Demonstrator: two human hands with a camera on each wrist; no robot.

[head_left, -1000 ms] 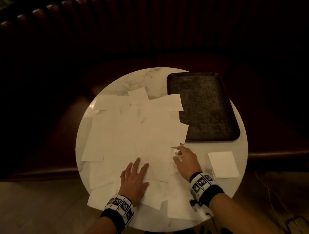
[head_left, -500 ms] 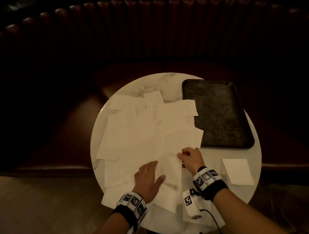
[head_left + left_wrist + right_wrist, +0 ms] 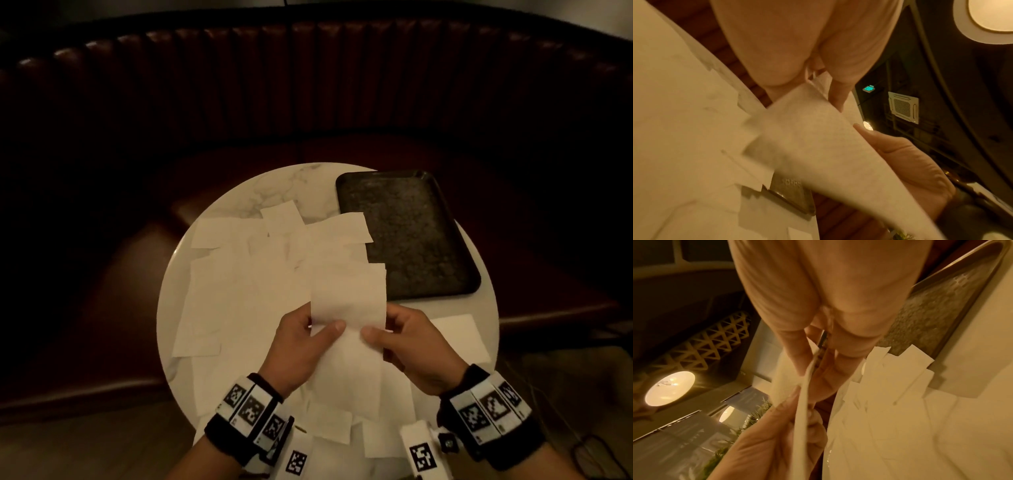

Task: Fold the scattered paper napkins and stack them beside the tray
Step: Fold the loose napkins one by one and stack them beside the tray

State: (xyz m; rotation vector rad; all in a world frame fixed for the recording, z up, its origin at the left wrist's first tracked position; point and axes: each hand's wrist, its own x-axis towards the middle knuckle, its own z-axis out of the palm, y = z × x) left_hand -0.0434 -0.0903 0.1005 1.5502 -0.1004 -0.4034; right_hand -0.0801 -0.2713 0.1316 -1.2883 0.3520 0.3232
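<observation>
Napkin [image 3: 347,301] held up over the round table [image 3: 239,195]: we pinch its left edge with our left hand [image 3: 301,346] and its right edge with our right hand [image 3: 411,346], thumbs on top. Loose napkins [image 3: 239,287] cover the table's left and near side; the dark tray [image 3: 407,236] sits far right, with one folded napkin [image 3: 462,337] just near it.

Dim warm light, blurred wrist views
</observation>
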